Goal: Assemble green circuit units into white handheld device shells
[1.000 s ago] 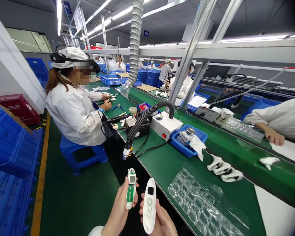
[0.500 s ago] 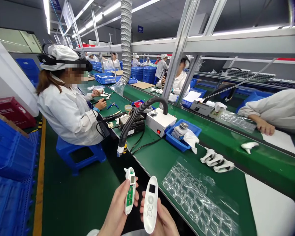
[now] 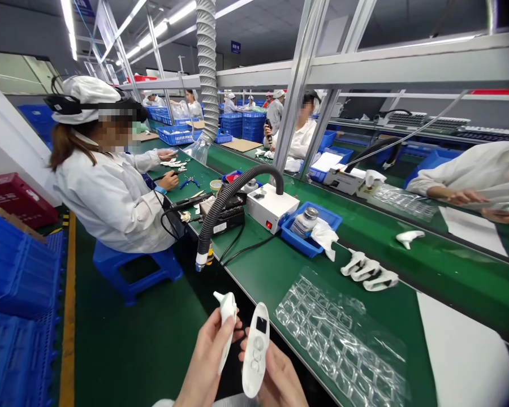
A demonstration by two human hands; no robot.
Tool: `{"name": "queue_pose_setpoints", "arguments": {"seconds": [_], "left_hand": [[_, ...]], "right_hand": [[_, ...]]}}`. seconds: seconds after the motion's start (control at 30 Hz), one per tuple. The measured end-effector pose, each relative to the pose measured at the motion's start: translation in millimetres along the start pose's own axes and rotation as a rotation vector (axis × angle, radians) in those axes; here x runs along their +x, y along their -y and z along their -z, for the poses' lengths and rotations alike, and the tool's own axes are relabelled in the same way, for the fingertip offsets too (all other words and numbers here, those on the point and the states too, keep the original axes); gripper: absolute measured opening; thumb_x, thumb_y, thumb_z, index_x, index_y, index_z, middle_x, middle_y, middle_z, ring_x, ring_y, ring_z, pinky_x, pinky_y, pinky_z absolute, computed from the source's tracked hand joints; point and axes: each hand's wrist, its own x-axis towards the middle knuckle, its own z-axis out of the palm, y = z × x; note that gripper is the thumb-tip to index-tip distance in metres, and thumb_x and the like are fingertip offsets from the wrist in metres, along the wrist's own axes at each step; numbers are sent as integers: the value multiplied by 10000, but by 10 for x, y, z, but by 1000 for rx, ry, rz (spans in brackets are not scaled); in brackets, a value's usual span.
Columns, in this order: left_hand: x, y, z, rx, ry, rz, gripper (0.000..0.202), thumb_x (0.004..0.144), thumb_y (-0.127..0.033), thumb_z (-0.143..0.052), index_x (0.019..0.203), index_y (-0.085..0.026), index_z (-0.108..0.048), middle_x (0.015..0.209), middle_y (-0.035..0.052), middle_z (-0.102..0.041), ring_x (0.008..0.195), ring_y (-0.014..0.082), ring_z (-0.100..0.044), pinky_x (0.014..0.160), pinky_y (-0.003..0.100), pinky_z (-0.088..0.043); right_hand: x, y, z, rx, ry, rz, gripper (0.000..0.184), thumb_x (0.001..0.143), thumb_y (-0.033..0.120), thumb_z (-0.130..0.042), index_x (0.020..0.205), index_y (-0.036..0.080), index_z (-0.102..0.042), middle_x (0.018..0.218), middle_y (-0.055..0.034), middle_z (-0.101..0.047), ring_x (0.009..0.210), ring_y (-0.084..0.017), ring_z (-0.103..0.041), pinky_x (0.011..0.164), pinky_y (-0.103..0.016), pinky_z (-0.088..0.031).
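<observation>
My left hand (image 3: pixel 210 350) is closed around a white ear thermometer body (image 3: pixel 228 330) with a pointed tip at its top. It is turned edge-on, so its circuit board is hidden. In my right hand (image 3: pixel 277 370) is a long oval white front cover (image 3: pixel 255 353), with a dark display window and several round button shapes down its length. The two parts are held side by side, apart, in front of the bench edge. Some of the fingers on both hands are hidden behind the parts.
On the green bench (image 3: pixel 250 282) lie a clear plastic blister tray (image 3: pixel 335 339), white shells (image 3: pixel 369 271) and white paper (image 3: pixel 458 350). A blue bin (image 3: pixel 297 246) holds a metal-topped bottle. A black flexible hose (image 3: pixel 212 220) arches from a white box (image 3: pixel 269 206). A co-worker (image 3: pixel 106 186) sits left.
The thermometer body in my left hand has turned, so its green board no longer shows. Both parts have shifted slightly. Across the bench, a co-worker's hands have come up off the paper.
</observation>
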Motion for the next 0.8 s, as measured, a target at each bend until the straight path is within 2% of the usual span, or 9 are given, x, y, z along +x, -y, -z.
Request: {"name": "queue_pose_setpoints", "arguments": {"seconds": [0.13,0.23,0.33,0.47,0.53,0.67,0.73,0.8], "left_hand": [[-62,40,-166,188,128,-126,392,707,-450,-752,996,-196,-673,924,61,-699,856,227,-626,767,272,-502],[-44,161,-216,284,175,-171,379,717,-453,-737,977,-188,-658,891,57,-685,849,223,-609,762,256,-489],[11,315,-217,351,218,-180,384,776,-449,-683,1060,-200,-617,940,62,-670,922,227,-595,808,254,-477],[31,444,-249,390,249,-176,402,805,-433,-660,1127,-206,-576,1042,75,-657,1041,246,-571,886,271,-456],[12,472,-283,396,285,-168,395,813,-426,-650,1125,-191,-588,1056,88,-661,1014,252,-583,883,293,-463],[-36,469,-379,436,335,-120,396,810,-452,-641,1078,-160,-647,957,99,-685,925,257,-602,838,318,-482],[-71,442,-459,416,348,-85,418,780,-473,-670,1068,-170,-668,944,98,-690,937,264,-606,852,325,-483],[-137,421,-559,360,387,-36,444,732,-496,-713,1045,-183,-692,927,97,-695,927,266,-618,851,329,-489]], "right_hand": [[-13,35,-5,-154,-15,175,462,671,449,-804,1037,179,-724,998,-123,-722,935,-283,-667,901,-386,-485],[-37,72,-3,-194,-71,215,482,633,451,-830,1021,182,-734,986,-129,-727,940,-308,-669,892,-403,-499],[-70,117,11,-190,-112,232,493,604,452,-847,1000,179,-739,968,-133,-731,927,-318,-672,865,-406,-516],[-116,154,56,-209,-139,261,481,588,456,-854,964,179,-737,939,-121,-734,904,-308,-670,843,-392,-526],[-139,152,90,-214,-151,278,452,585,454,-857,924,179,-741,901,-116,-733,856,-292,-672,808,-373,-531],[-189,187,192,-248,-167,331,390,614,469,-834,868,185,-750,797,-92,-712,735,-248,-655,717,-333,-526],[-230,274,273,-364,-187,413,326,630,457,-824,828,204,-761,741,-65,-680,670,-211,-616,677,-305,-513],[-296,406,373,-477,-262,534,255,638,436,-822,775,229,-764,739,-52,-652,679,-198,-584,687,-290,-498]]}}
